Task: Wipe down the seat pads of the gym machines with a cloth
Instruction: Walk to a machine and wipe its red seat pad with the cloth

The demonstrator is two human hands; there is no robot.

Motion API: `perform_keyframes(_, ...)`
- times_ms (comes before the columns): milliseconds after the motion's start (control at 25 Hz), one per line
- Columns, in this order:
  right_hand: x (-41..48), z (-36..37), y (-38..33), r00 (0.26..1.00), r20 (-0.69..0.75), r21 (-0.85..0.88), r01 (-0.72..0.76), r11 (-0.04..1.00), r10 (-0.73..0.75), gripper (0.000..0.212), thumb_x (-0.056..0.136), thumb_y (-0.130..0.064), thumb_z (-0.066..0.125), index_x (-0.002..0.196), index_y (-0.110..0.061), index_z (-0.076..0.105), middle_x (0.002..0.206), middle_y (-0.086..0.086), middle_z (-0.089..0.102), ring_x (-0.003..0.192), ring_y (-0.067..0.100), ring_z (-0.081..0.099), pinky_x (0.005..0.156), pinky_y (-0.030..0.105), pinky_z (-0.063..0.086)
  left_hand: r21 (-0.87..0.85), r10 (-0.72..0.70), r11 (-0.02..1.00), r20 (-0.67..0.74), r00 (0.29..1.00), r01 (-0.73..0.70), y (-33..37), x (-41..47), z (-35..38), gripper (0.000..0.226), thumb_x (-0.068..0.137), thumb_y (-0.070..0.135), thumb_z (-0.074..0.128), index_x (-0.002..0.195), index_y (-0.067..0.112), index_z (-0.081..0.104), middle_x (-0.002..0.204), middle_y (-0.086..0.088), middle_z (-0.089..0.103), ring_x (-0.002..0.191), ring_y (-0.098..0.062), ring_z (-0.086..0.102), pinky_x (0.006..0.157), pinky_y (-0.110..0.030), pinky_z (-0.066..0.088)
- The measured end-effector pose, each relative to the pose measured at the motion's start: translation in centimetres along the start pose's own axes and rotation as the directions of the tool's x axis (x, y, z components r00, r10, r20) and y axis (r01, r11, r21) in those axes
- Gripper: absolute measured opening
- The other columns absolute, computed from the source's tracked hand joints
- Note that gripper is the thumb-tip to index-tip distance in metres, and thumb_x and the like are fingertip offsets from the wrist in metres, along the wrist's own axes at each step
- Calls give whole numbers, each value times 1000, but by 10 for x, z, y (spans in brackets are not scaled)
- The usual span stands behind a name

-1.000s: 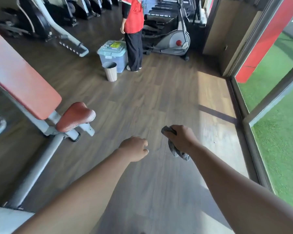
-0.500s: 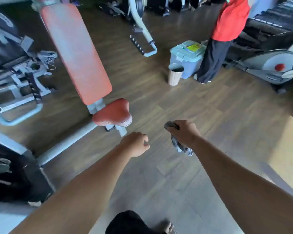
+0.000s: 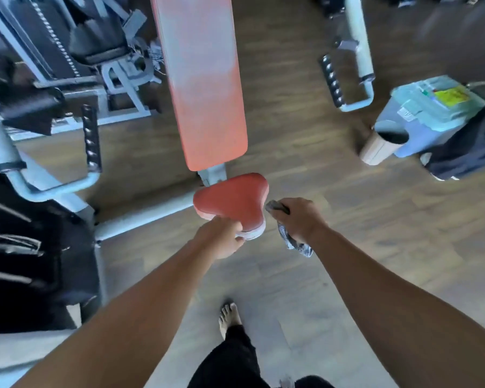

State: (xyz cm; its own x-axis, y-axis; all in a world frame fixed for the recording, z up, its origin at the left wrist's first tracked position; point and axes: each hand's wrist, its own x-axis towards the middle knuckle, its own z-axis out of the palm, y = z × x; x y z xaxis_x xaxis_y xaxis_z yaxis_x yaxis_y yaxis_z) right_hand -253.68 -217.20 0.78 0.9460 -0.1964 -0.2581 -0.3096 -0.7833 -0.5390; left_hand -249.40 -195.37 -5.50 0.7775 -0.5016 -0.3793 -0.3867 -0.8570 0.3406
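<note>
Machine frames crowd the left beside the back pad, which ends at the red seat pad. The left hand, fingers curled, overlaps the pad's near edge; whether its grip closes on it cannot be told. Just right of the pad, the right hand has its grip clamped on the grey cloth, bare wooden floor open beyond.

Blue lidded bin, beige wastebasket just beside it, wood floor

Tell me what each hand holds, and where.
Right hand grips the cloth around its middle. Left hand meets the seat pad at its near edge; grip unclear.
</note>
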Motion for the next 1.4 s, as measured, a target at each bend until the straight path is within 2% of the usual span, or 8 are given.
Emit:
perform_keyframes(240, 145, 56, 16, 975, 183, -104, 148, 983, -128, 31, 92, -41, 63, 78, -14, 62, 75, 7, 66, 77, 29, 63, 68, 40, 51, -63, -144, 987, 33, 989, 146, -57, 91, 29, 47, 94, 37, 58, 139, 25, 57, 141, -2, 53, 130, -27, 48, 97, -44, 52)
perform_keyframes(560, 278, 188, 75, 904, 287, -200, 381, 903, -318, 24, 95, -31, 63, 90, -7, 66, 87, 8, 65, 82, 28, 59, 68, 31, 35, -178, -354, 922, -30, 935, 343, -99, 176, 138, 58, 100, 40, 55, 152, 24, 37, 158, -1, 33, 142, -25, 33, 105, -45, 47)
perform_keyframes(680, 295, 222, 102, 858, 293, -182, 483, 856, -422, 35, 92, -43, 64, 101, -10, 68, 96, 4, 68, 97, 29, 63, 93, 36, 47, -197, -391, 908, -86, 916, 369, -100, 187, 167, 61, 101, 44, 53, 155, 24, 32, 163, 2, 23, 143, -26, 30, 108, -48, 45)
perform_keyframes(760, 301, 237, 123, 786, 344, -197, 595, 779, -513, 50, 92, -52, 58, 116, -9, 67, 121, 6, 67, 125, 32, 55, 116, 38, 35, -214, -411, 898, -102, 906, 383, -99, 192, 183, 64, 101, 47, 50, 157, 25, 28, 166, 5, 17, 145, -24, 28, 109, -49, 43)
perform_keyframes(880, 308, 243, 136, 705, 392, -194, 691, 696, -591, 59, 99, -48, 45, 140, -6, 57, 154, 10, 47, 148, 32, 34, 120, 47, 31, -251, -427, 889, -152, 891, 383, -97, 192, 202, 67, 103, 52, 44, 160, 26, 21, 170, 8, 8, 146, -23, 26, 110, -49, 40)
perform_keyframes(1000, 288, 247, 139, 706, 363, -223, 700, 679, -609, 54, 106, -41, 36, 149, -10, 47, 162, 7, 36, 152, 29, 27, 121, 50, 29, -327, -441, 869, -174, 881, 371, -96, 191, 215, 69, 104, 55, 37, 163, 28, 14, 171, 11, -1, 148, -23, 28, 111, -48, 41)
perform_keyframes(1160, 257, 246, 152, 572, 473, -174, 806, 566, -669, 52, 108, -37, 30, 154, -15, 39, 165, 4, 29, 154, 25, 20, 126, 45, 17, -359, -413, 874, -193, 890, 328, -98, 192, 223, 71, 104, 55, 36, 164, 29, 9, 171, 14, -7, 148, -21, 30, 110, -47, 45)
perform_keyframes(1400, 361, 262, 116, 885, 286, -415, 460, 785, -368, 59, 107, -39, 21, 158, -10, 29, 167, 8, 22, 155, 29, 17, 124, 51, 20, -366, -394, 880, -206, 896, 303, -102, 193, 228, 70, 104, 59, 28, 164, 31, 4, 170, 18, -14, 149, -20, 28, 111, -46, 44)
